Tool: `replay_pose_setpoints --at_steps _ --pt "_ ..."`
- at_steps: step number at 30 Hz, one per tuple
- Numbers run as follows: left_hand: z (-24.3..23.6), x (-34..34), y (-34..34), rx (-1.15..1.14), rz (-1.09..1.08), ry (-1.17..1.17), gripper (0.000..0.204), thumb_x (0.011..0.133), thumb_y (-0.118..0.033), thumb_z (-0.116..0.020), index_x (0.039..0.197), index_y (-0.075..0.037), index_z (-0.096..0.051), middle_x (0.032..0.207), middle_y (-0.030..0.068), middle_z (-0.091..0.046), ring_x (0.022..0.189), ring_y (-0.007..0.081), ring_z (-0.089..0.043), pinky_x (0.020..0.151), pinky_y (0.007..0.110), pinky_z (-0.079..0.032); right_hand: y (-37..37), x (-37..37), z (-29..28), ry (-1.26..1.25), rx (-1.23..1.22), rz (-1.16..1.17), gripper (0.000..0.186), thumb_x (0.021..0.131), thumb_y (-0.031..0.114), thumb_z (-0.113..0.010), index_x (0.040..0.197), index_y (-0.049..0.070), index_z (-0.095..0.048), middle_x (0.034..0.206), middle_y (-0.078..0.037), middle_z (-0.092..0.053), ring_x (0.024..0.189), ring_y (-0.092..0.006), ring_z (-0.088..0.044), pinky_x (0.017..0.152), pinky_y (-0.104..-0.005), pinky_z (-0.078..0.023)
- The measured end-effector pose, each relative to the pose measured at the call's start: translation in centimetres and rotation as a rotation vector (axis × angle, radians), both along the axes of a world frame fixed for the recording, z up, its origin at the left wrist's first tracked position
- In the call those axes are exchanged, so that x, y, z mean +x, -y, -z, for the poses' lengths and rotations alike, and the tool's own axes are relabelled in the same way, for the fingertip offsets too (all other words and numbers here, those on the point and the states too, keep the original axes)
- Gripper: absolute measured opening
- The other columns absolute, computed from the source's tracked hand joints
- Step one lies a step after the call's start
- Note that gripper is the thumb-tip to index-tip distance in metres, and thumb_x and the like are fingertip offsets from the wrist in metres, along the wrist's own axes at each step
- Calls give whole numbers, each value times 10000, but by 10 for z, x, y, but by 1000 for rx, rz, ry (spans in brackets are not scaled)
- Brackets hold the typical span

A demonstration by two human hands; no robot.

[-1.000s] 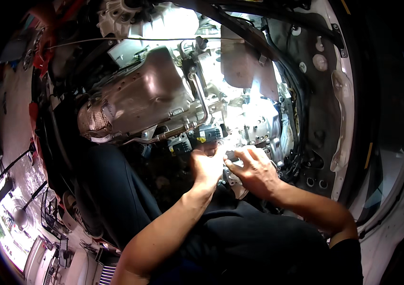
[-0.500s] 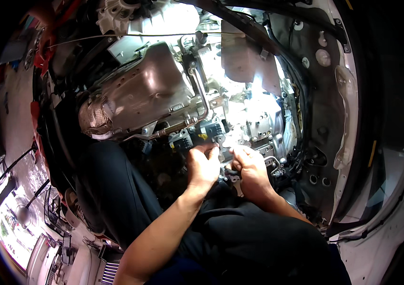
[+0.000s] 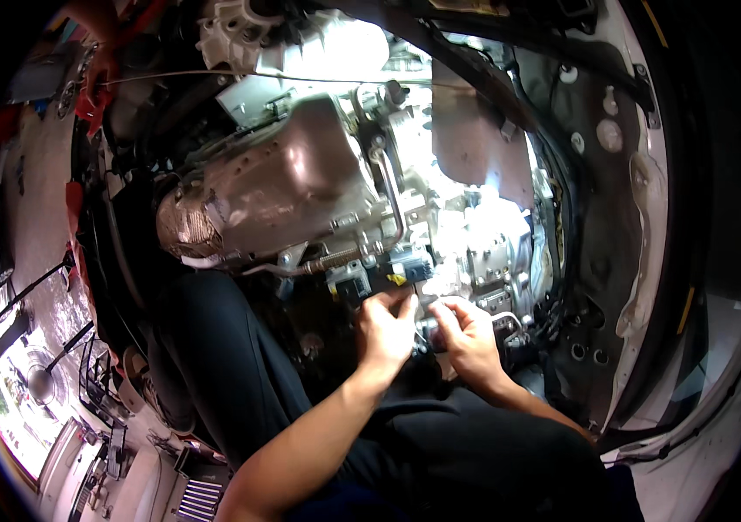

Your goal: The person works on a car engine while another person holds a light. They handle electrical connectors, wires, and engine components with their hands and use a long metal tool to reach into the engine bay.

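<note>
Both my hands work close together in the engine bay, just in front of the engine. My left hand (image 3: 384, 337) is closed, thumb and fingers pinched on something too small to make out. Beside it, my right hand (image 3: 472, 345) is pinched too, and whatever its fingertips hold is lost in the glare. Just beyond my left fingers sit two dark electrical connectors, a left one (image 3: 350, 284) and a right one (image 3: 411, 262), with a yellow tab (image 3: 396, 279) between them. Past my right hand lies a brightly lit metal block (image 3: 489, 258) with bolts and holes.
A large metal heat shield (image 3: 274, 187) covers the engine at the left, with a bent metal pipe (image 3: 399, 202) along its right side. A thin cable (image 3: 240, 76) crosses the far side. Black hoses (image 3: 569, 200) run along the right body panel (image 3: 601, 209). My dark-trousered knee (image 3: 214, 335) is at the left.
The view has shifted, so the engine and my hands appear lower and slightly further right. Both hands stay pinched in about the same place by the connectors.
</note>
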State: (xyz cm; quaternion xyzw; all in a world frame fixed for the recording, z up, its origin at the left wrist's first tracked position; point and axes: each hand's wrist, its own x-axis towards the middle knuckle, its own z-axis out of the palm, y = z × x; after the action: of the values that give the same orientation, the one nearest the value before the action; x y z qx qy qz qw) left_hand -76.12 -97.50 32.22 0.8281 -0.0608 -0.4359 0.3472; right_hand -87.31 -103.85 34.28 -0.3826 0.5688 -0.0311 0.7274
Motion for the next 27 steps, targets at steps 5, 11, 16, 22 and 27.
replay_pose_setpoints --at_steps 5,11,16,22,27 --pt "-30 -11 -8 -182 -185 -22 391 903 -59 -579 1239 60 -417 985 122 -612 813 155 -601 720 264 -513 8 12 0 -25 188 86 199 965 186 -557 870 20 -611 565 45 -445 476 -32 -358 457 -218 -279" --pt "-42 12 2 -197 191 266 481 878 10 -482 1351 39 -399 946 181 -651 796 273 -655 720 343 -521 22 33 0 -97 310 -26 156 920 208 -621 954 57 -603 639 19 -508 496 -78 -417 445 -252 -369" --pt "-44 30 11 -93 447 267 504 849 18 -479 1353 -12 -468 791 131 -641 661 292 -652 586 369 -528 27 44 -8 -174 647 241 207 980 278 -483 863 109 -474 606 -13 -435 464 -136 -437 400 -250 -352" --pt "-44 28 10 -118 375 181 495 844 21 -472 1338 55 -447 983 229 -565 769 343 -622 658 390 -514 44 54 -11 -53 891 457 234 1008 286 -390 882 99 -452 580 -6 -372 432 -144 -361 384 -266 -303" --pt "-47 28 6 -219 446 254 470 838 15 -503 1300 93 -458 1050 251 -579 776 363 -640 655 400 -518 42 63 -6 -159 828 552 210 1011 246 -324 885 103 -411 588 -5 -356 449 -154 -345 386 -264 -287"
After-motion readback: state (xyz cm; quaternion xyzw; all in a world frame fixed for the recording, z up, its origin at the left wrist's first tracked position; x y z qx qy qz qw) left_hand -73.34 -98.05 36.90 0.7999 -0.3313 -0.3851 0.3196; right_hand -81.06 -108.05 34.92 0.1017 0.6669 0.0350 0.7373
